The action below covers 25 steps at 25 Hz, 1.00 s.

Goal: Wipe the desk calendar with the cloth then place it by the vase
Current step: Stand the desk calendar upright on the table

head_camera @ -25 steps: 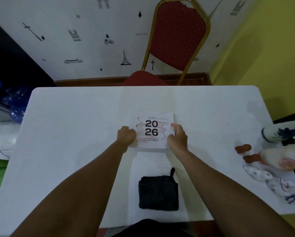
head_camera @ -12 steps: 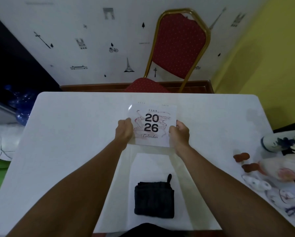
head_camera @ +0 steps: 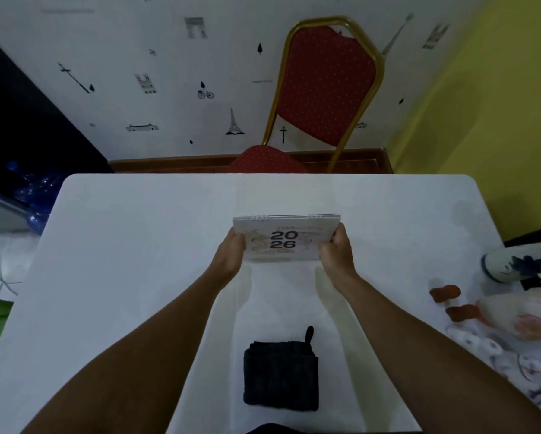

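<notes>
A white desk calendar point(head_camera: 286, 238) printed with "2026" is held above the middle of the white table point(head_camera: 137, 245), tipped so its front cover faces me at a shallow angle. My left hand point(head_camera: 230, 250) grips its left edge and my right hand point(head_camera: 336, 250) grips its right edge. A folded dark cloth point(head_camera: 280, 375) with a small loop lies flat on the table near the front edge, between my forearms. A white vase with blue flowers point(head_camera: 513, 266) lies at the table's right edge.
White ceramic figurines with red-brown parts point(head_camera: 469, 311) crowd the right side below the vase. A red chair with a gold frame point(head_camera: 325, 86) stands behind the table's far edge. A yellow wall point(head_camera: 482, 89) is on the right.
Both hands have lifted the calendar off the table and tipped its top edge back, so the cover looks flatter. The cloth has not moved.
</notes>
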Each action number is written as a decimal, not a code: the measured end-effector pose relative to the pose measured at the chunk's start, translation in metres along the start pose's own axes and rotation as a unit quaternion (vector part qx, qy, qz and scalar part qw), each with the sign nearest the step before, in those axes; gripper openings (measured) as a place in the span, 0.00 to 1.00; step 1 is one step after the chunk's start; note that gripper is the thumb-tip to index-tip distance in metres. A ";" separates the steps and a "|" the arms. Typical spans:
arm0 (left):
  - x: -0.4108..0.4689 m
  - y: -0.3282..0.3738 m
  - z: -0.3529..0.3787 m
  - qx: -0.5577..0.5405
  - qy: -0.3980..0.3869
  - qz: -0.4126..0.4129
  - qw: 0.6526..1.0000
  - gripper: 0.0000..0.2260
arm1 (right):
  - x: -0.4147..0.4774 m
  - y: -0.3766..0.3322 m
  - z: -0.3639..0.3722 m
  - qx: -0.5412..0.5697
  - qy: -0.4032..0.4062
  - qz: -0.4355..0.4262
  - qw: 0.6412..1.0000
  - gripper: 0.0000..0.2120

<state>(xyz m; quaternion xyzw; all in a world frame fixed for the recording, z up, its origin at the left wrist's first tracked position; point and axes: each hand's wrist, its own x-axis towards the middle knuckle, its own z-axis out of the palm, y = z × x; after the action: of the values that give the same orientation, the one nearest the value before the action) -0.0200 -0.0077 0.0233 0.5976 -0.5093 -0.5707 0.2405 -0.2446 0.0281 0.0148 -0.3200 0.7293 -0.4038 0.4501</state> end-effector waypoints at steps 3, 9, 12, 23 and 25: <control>0.005 -0.011 -0.004 0.051 -0.030 0.001 0.998 0.20 | 0.004 0.016 -0.003 -0.045 -0.033 0.009 0.998 0.24; 0.012 -0.028 -0.015 0.206 -0.089 0.007 0.975 0.30 | 0.008 0.040 -0.012 -0.160 -0.099 0.030 0.982 0.30; 0.015 -0.035 -0.013 0.312 -0.096 0.042 0.944 0.32 | 0.011 0.043 -0.013 -0.206 -0.106 0.020 0.973 0.32; -0.017 -0.050 -0.019 0.199 -0.019 -0.044 0.979 0.29 | -0.008 0.052 -0.024 -0.184 -0.051 0.006 0.982 0.31; -0.032 -0.056 -0.018 0.208 -0.003 -0.046 0.977 0.29 | -0.022 0.060 -0.027 -0.183 -0.038 0.005 0.982 0.33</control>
<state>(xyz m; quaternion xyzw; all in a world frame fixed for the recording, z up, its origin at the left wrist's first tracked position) 0.0208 0.0363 -0.0074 0.6557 -0.5897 -0.4643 0.0826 -0.2667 0.0828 -0.0217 -0.4085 0.7745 -0.2491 0.4139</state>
